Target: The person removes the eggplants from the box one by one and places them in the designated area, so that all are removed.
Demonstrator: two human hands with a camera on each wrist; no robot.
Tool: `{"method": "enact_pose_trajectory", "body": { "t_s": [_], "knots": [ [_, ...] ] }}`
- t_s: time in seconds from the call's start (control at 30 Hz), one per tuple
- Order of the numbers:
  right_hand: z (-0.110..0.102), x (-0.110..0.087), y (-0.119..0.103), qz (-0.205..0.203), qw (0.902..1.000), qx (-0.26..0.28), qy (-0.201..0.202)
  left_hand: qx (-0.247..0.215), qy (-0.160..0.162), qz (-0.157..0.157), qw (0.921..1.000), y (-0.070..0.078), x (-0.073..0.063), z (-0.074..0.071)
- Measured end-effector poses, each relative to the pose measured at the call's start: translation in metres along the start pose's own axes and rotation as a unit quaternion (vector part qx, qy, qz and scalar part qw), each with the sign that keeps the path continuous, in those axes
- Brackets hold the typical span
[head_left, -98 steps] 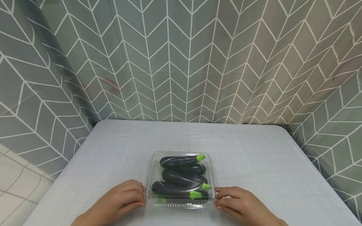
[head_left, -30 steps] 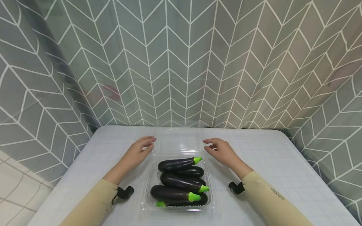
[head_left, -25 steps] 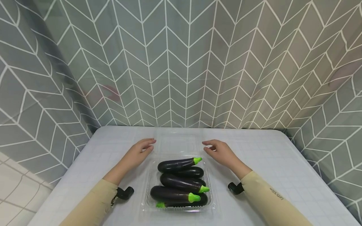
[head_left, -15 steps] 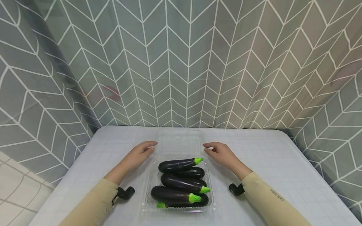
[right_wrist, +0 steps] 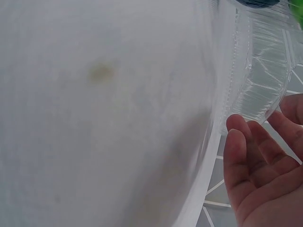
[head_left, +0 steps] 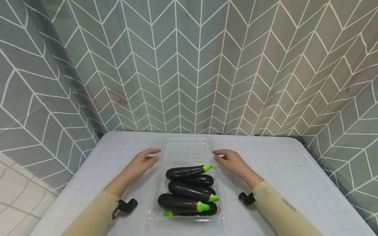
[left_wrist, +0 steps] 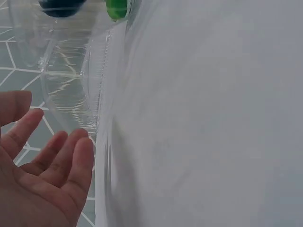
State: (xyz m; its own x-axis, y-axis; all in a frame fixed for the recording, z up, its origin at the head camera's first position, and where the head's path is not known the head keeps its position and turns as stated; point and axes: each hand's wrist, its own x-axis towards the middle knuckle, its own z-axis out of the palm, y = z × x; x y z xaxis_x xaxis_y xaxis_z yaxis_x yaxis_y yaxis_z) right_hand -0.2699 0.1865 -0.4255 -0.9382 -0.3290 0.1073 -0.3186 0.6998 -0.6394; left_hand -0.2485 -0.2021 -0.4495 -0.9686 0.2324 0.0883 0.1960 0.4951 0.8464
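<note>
A clear plastic clamshell container [head_left: 155, 209] lies open on the table, its clear lid [head_left: 187, 149] folded back toward the far edge. Several dark eggplants [head_left: 189, 191] with green stems are stacked inside the tray. Just left of the lid is my left hand [head_left: 143, 162], fingers relaxed and holding nothing, a small gap from the edge. My right hand [head_left: 231, 162] is at the lid's right edge with loosely bent fingers; whether the fingertips touch it I cannot tell. Both wrist views show the lid's side close beyond the fingertips [left_wrist: 83, 142].
The table [head_left: 265, 157] has a white cloth with a faint grid. A grey chevron curtain [head_left: 189, 65] hangs right behind and along both sides. Black wrist devices [head_left: 127, 206] stick out from both sleeves.
The lid was shut over the eggplants, with both hands at its front corners; now it lies folded back. The hands moved to the far end, and lately the left drew slightly left from the lid.
</note>
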Motion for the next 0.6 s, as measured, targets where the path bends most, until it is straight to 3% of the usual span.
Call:
{"method": "enact_pose_trajectory", "body": {
  "t_s": [0.37,0.6],
  "knots": [
    [0.0,0.0,0.0,0.0,1.0,0.002,-0.001,-0.068,-0.001,-0.012,0.9976,0.006,-0.036,-0.001],
    [0.0,-0.001,0.001,-0.003,1.0,0.004,-0.002,-0.096,0.018,-0.029,0.9948,0.014,-0.064,0.002]
  ]
}}
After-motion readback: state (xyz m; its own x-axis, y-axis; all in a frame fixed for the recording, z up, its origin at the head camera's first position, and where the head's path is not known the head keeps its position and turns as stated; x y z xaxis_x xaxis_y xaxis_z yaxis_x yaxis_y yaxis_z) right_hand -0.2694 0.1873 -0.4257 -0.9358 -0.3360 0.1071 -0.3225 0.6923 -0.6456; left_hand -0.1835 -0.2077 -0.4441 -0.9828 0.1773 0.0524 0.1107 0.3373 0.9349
